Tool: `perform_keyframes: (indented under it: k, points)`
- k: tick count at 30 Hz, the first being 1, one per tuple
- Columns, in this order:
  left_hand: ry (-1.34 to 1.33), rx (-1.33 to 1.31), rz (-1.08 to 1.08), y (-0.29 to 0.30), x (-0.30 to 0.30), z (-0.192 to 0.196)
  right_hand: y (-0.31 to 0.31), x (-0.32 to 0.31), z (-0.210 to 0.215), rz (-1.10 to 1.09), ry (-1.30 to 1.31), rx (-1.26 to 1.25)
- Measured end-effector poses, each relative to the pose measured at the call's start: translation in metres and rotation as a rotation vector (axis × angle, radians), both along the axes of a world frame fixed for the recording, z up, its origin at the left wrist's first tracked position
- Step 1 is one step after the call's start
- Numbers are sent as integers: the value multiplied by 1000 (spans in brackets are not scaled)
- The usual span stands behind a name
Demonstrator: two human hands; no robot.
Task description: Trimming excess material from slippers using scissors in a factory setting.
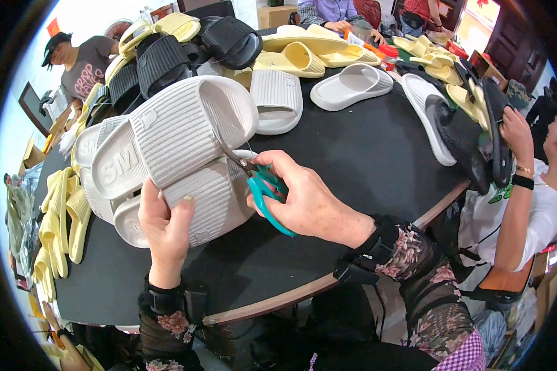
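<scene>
My left hand (pixel 165 226) is closed on a white slide slipper (pixel 167 136) with a ribbed strap, gripping its lower edge. A second white slipper (pixel 195 204) lies just below it, partly behind my fingers, and another pair of white straps shows behind on the left. In my right hand (pixel 309 198) is a pair of scissors with teal handles (pixel 267 213). Their dark blades reach the edge of the upper slipper's strap, and the tips are hard to make out. A thin thread appears near the blades.
Black slippers (pixel 161 68) and yellow slippers (pixel 291 59) are heaped at the back of the black table (pixel 353 161). More yellow slippers (pixel 59 216) hang over the left edge. Single white slippers (pixel 351 86) lie ahead. On the right, a co-worker's hand (pixel 517 133) holds a black slipper.
</scene>
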State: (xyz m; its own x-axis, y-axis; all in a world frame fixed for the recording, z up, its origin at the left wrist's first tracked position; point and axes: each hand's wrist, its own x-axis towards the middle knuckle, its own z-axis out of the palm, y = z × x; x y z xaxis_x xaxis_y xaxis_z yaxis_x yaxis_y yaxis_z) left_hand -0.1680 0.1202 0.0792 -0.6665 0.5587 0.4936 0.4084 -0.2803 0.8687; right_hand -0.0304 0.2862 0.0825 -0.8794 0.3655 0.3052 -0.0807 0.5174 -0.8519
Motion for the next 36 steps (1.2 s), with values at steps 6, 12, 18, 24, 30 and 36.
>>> perform_keyframes:
  k: [6,12,18,24,30,36]
  points:
    - [-23,-26,-6,-4,1,4,0,-1,-1,19,16,-87]
    - [46,-35,14,-5,0,3,-1,-2,1,16,80,-50]
    - [63,-72,-12,-5,0,7,1,-2,-1,9,133,-40]
    - [100,-66,3,-4,0,0,4,-1,-2,0,91,-15]
    - [152,-89,-3,-8,3,6,1,0,5,-8,156,-33]
    - [177,-106,16,-8,3,3,1,2,8,0,157,-71]
